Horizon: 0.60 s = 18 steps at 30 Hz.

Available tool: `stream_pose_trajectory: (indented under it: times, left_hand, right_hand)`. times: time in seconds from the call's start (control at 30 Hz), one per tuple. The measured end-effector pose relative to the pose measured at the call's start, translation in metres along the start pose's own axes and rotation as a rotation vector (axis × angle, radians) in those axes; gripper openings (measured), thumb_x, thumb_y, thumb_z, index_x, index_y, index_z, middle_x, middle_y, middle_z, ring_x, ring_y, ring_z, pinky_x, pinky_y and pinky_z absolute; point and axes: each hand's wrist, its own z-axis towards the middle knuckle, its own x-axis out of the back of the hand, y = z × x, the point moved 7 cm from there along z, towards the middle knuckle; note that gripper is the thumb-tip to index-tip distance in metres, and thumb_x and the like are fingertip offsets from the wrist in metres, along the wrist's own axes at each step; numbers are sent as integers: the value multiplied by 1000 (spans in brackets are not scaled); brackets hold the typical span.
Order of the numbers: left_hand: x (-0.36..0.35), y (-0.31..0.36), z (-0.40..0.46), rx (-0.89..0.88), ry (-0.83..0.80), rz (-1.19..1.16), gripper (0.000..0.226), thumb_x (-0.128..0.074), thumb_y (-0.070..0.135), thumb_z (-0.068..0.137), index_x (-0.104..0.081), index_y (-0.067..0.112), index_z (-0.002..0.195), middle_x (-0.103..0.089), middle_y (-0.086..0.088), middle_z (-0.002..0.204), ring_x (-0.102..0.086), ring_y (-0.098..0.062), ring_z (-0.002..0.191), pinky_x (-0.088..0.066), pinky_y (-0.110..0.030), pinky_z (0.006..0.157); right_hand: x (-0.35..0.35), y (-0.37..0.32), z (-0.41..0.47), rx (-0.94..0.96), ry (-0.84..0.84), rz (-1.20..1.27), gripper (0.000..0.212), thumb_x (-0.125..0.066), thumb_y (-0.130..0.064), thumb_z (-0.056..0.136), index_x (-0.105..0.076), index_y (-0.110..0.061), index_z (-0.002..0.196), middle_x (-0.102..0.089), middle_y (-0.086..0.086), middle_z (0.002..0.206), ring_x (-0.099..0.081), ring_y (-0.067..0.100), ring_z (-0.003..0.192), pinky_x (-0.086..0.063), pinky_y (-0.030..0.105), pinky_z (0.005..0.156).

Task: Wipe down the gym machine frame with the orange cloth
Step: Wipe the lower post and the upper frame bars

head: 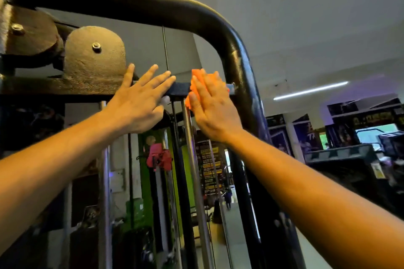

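Observation:
The gym machine frame (218,26) is a thick black tube that runs across the top and bends down on the right. A dark crossbar (181,89) spans below it. My right hand (213,107) presses the orange cloth (193,85) flat against the right end of that crossbar, fingers straight and pointing up. The cloth shows only around my fingers and thumb. My left hand (140,100) rests flat on the crossbar just to the left, fingers spread and straight.
Two worn pulley plates (94,54) with bolts sit at the upper left. Steel guide rods (192,159) and a thin cable (165,48) run vertically behind my hands. A pink clip (158,157) hangs lower down. Other gym equipment (349,159) stands at the right.

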Motion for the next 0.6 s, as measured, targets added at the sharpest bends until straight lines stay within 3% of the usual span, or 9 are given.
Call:
stream_pose_trajectory:
  times: [0.1,0.23,0.4,0.5,0.6]
  left_hand:
    - [-5,21,17,-11,-12,-25,73,-9,53,102,-2,35,172,2,12,180,14,-15,165,12,-57,132]
    - [-12,43,30,-14,2,-10,64,-14,53,112,0,38,172,3,11,180,14,-15,166,11,-57,132]
    - [-20,57,41,63,34,9,70,-8,59,104,-3,40,172,-1,12,181,12,-18,166,14,-62,130]
    - [-22,67,49,96,14,12,63,-16,53,113,-4,38,172,0,12,181,13,-16,166,14,-62,130]
    - [-19,73,55,101,-18,11,63,-22,49,114,-3,36,172,3,13,180,14,-14,166,14,-60,130]
  right_hand:
    - [4,26,3,140,-30,-145,67,-35,-44,116,-8,-29,175,-3,-5,183,4,27,169,-1,52,137]
    - [27,94,10,47,-59,-335,75,-38,-41,113,2,-26,175,5,-2,183,10,33,168,2,59,135]
    - [15,70,6,134,-48,-175,66,-26,-48,118,-4,-25,175,3,0,183,13,32,168,6,52,136]
    - [23,91,8,193,-39,-253,71,-36,-47,115,-7,-24,175,-4,1,183,4,33,169,-1,57,136]
    - [36,109,16,176,-42,-327,68,-27,-51,114,-11,-25,175,-7,-1,183,-1,33,169,-3,62,135]
